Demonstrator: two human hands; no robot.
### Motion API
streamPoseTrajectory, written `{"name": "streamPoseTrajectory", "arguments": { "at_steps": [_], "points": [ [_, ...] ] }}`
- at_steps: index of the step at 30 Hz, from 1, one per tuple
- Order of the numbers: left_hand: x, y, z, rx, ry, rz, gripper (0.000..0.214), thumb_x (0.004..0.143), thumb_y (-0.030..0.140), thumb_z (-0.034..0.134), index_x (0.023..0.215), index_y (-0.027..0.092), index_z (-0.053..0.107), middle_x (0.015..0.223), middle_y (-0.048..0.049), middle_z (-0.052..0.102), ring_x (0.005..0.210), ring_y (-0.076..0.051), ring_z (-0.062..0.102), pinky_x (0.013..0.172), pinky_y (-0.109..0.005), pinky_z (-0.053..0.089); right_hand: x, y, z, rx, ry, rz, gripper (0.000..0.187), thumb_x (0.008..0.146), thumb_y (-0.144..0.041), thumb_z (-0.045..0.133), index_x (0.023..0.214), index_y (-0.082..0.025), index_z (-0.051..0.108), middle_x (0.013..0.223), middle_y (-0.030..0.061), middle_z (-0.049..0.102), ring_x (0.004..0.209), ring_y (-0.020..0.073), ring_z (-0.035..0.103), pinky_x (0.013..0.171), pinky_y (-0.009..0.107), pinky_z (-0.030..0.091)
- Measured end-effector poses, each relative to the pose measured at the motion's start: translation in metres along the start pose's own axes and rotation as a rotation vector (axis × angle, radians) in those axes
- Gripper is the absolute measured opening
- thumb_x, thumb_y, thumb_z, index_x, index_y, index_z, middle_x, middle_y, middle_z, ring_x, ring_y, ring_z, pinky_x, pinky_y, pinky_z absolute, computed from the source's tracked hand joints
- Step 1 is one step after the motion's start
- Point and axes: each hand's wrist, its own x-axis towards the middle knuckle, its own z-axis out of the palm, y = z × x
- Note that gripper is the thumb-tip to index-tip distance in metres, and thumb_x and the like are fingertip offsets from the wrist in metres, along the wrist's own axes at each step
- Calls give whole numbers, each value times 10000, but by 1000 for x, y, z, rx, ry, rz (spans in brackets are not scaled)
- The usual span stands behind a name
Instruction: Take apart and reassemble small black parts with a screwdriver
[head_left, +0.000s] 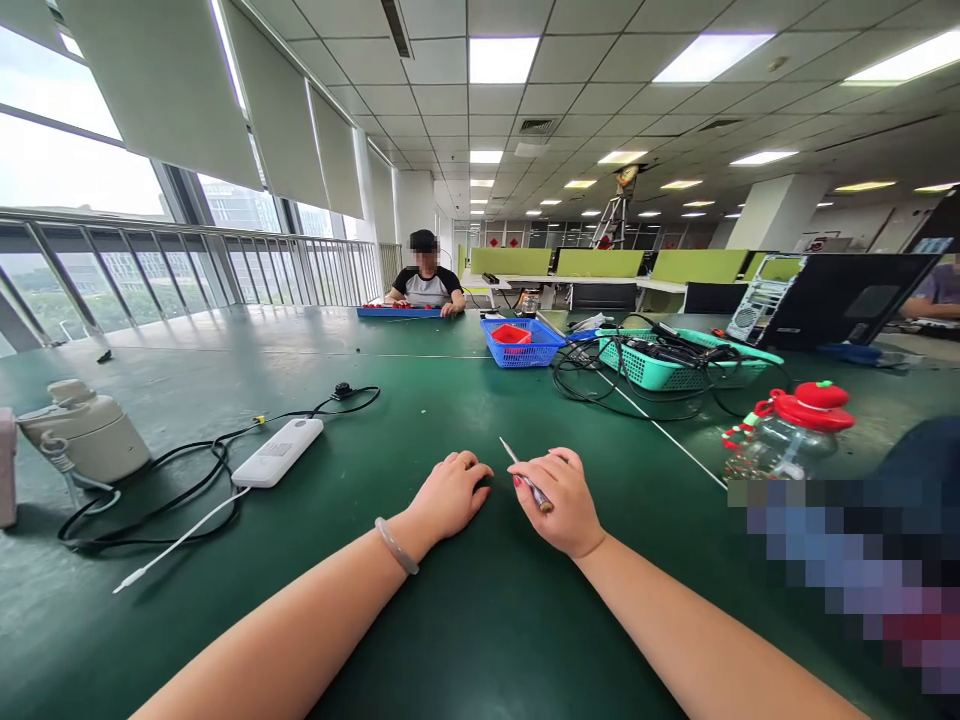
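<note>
A screwdriver (539, 495) with a slim metal shaft and a see-through handle is pinched in my right hand (562, 500). Its tip points up and to the left, away from me. My left hand (450, 495), with a pale bangle (396, 547) at the wrist, rests on the green table (480, 640). The thumb is apart from the loosely bent fingers, and nothing is seen between them. A small gap separates the two hands.
On the left lie a white power-strip-like block (279, 452), black cables (217, 460) and a beige bottle (90, 435). Ahead are a blue basket (525, 352) and a green basket (660, 375) of cables. A red-lidded jar (802, 435) stands right. A person (426, 285) sits opposite.
</note>
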Motion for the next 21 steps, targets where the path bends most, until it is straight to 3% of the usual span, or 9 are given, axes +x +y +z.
{"name": "streamPoseTrajectory", "arguments": {
  "at_steps": [3, 6, 14, 17, 21],
  "points": [
    [-22, -4, -8, -14, 2, -34, 298, 904, 270, 452, 1157, 256, 609, 1113, -74, 578, 1014, -223, 561, 943, -396, 481, -1, 1, 0, 8, -18, 5, 174, 903, -207, 467, 882, -220, 640, 759, 4, 688, 719, 157, 606, 906, 384, 335],
    [-59, -20, -24, -11, -3, -62, 314, 911, 284, 426, 1171, 267, 600, 1128, -69, 579, 1037, -220, 570, 970, -396, 479, -1, 1, 1, 36, -13, 14, 171, 899, -207, 466, 867, -226, 632, 748, -5, 689, 703, 150, 602, 902, 380, 334],
    [-164, -109, -84, 69, -164, -299, 346, 905, 420, 406, 1165, 356, 625, 1200, -14, 624, 1079, -200, 623, 972, -323, 499, 1, -3, -1, 137, -33, 51, 180, 909, -212, 456, 834, -242, 618, 737, -33, 700, 672, 141, 584, 970, 408, 288],
    [-186, -135, -92, 124, -129, -368, 351, 879, 440, 420, 1129, 351, 649, 1188, -4, 653, 1065, -215, 638, 967, -329, 502, 2, -3, -1, 134, -46, 57, 190, 912, -219, 450, 831, -243, 620, 742, -35, 704, 677, 139, 588, 980, 404, 286],
    [-213, -162, -95, 140, 75, -433, 319, 846, 461, 467, 1084, 328, 633, 1151, 36, 682, 1080, -215, 629, 999, -353, 476, 1, -2, -1, 111, -59, 79, 193, 912, -218, 449, 825, -244, 620, 739, -43, 706, 666, 129, 596, 978, 391, 296]
  ]
}}
